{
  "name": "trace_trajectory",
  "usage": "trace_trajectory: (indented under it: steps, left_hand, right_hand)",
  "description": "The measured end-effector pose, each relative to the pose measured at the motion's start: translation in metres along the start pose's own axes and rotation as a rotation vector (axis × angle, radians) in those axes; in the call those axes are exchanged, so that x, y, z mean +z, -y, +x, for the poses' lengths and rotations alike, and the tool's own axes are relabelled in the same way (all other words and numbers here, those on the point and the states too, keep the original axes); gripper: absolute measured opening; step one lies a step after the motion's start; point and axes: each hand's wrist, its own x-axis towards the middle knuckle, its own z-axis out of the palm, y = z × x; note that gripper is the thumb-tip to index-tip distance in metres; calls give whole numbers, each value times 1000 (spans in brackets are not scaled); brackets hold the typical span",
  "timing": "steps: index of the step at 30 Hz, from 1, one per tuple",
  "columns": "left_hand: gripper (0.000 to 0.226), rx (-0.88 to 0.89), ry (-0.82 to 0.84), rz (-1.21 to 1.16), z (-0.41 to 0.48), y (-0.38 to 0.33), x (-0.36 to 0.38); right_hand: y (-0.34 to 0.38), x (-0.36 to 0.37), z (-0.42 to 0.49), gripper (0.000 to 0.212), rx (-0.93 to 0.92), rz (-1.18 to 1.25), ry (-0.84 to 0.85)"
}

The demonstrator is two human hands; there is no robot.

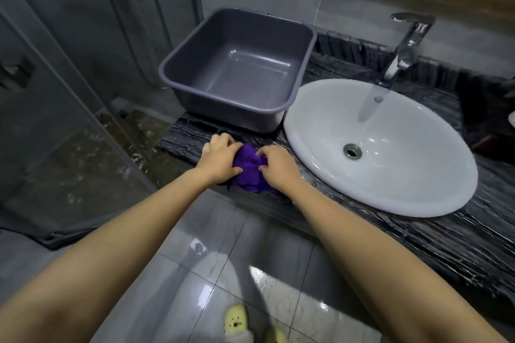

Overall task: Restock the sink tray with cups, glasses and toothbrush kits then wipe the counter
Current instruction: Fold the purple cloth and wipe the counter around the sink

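Note:
A purple cloth (249,168) lies bunched on the dark striped counter (418,237), near its front edge and left of the white oval sink (390,175). My left hand (217,159) grips the cloth's left side and my right hand (278,167) grips its right side, both pressing it down on the counter. Behind the hands stands an empty grey plastic tub (178,75). No cups, glasses or toothbrush kits show in view.
A chrome faucet (404,50) rises behind the sink. A glass shower partition (69,120) stands to the left. The wet grey tiled floor (223,259) lies below, with a yellow slipper (237,320) on it. Dark objects sit at the counter's far right.

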Motion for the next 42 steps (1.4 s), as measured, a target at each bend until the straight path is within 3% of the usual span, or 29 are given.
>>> trace_trajectory:
  steps: [3, 7, 11, 18, 23, 27, 31, 36, 39, 42]
  left_hand:
    - [80, 141, 17, -174, 2, -6, -12]
    - [44, 177, 36, -377, -2, -18, -30]
    - [24, 170, 23, -639, -6, -48, -55]
    - [29, 279, 48, -737, -4, -118, -99]
    - [36, 396, 257, -894, -5, -168, -111]
    - [22, 490, 312, -958, -6, -222, -102]
    - [25, 578, 320, -986, -12, -284, -80]
    - [27, 590, 381, -1082, -28, -356, -48]
    - [20, 555, 558, -1183, -36, -393, -31]
    - [24, 499, 557, -1205, -43, -422, -11]
  right_hand:
    - [-1, -17, -5, 33, -111, 77, 15]
    - [-3, -54, -15, 33, -175, 118, 4]
    - [-12, -100, -32, 38, -96, 218, -88]
    - [-43, -181, -74, 24, 71, 306, -147]
    - [-62, -225, -120, 15, 144, 449, -226]
    - [-93, -248, -169, 21, 229, 509, -287]
    - [-135, -256, -218, 28, 406, 591, -390]
    - [-183, -263, -273, 35, 613, 629, -523]
    - [-210, -267, -304, 20, 629, 724, -595]
    - [-234, -270, -329, 19, 620, 756, -607]
